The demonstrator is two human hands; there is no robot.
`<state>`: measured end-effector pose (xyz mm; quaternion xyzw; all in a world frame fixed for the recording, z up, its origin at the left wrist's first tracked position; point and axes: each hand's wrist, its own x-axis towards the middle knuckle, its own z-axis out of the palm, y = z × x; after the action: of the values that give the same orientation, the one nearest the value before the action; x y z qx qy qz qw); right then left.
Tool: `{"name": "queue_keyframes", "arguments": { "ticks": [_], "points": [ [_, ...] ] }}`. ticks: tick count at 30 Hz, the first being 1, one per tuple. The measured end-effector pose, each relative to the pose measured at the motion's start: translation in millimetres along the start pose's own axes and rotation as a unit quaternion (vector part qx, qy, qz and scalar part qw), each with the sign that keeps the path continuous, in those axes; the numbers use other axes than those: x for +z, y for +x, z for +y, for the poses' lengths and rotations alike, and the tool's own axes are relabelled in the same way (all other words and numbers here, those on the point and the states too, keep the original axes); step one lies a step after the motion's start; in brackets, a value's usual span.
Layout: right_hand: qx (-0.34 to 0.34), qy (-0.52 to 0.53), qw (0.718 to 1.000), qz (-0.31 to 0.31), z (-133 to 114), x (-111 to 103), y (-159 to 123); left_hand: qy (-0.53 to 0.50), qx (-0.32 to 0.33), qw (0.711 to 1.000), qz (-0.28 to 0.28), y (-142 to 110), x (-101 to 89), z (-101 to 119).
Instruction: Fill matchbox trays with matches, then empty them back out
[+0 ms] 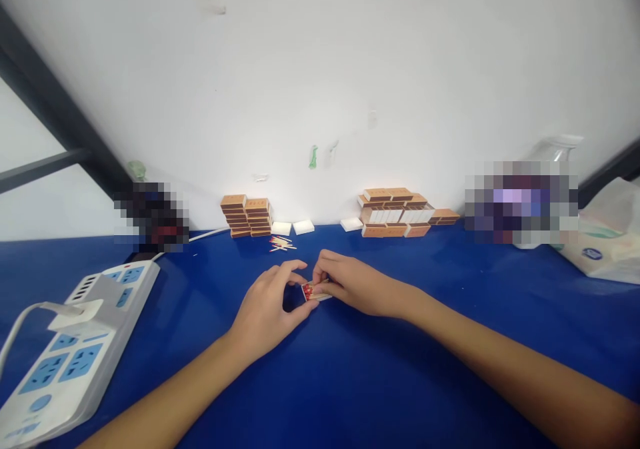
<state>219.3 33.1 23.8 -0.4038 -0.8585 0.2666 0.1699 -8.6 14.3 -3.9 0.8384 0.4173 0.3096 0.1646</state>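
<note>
The left hand (267, 308) curves loosely around a rectangular tray (303, 293), the right hand (363, 286) pinching slim wooden matches (309, 292) inside.

open worktop (320, 382) lies nearer than the fingers (295, 264); beyond them, leftward, loose matches (283, 243) and stacked matchboxes (257, 217) obstruct.

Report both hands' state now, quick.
Left hand: open, curved around a small white tray.
Right hand: bent over red-tipped wooden matches; grip cannot be told.
</note>
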Motion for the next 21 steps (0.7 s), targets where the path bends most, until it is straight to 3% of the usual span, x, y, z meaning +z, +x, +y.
{"name": "queue_keyframes", "arguments": {
  "ticks": [4, 7, 11, 17, 21],
  "points": [
    [0.010, 0.015, 1.000, -0.009, -1, -6, -2, -0.005, -0.009, 1.000, 0.001, 1, 0.3, 1],
    [-0.010, 0.029, 0.999, 0.026, 4, -15, 6, -0.010, -0.019, 1.000, -0.003, 1, -0.7, 3],
    [-0.009, -0.010, 0.996, 0.086, 18, -21, 42, -0.025, -0.046, 0.999, -0.004, 1, -3.0, 6],
    [-0.020, -0.041, 0.995, 0.084, 30, -3, 105, -0.027, -0.050, 0.998, 0.020, 1, -1.7, 4],
    [-0.015, -0.051, 0.992, 0.112, 25, -2, 107, -0.022, -0.043, 0.999, 0.008, 0, 0.8, 2]
  ]
}}
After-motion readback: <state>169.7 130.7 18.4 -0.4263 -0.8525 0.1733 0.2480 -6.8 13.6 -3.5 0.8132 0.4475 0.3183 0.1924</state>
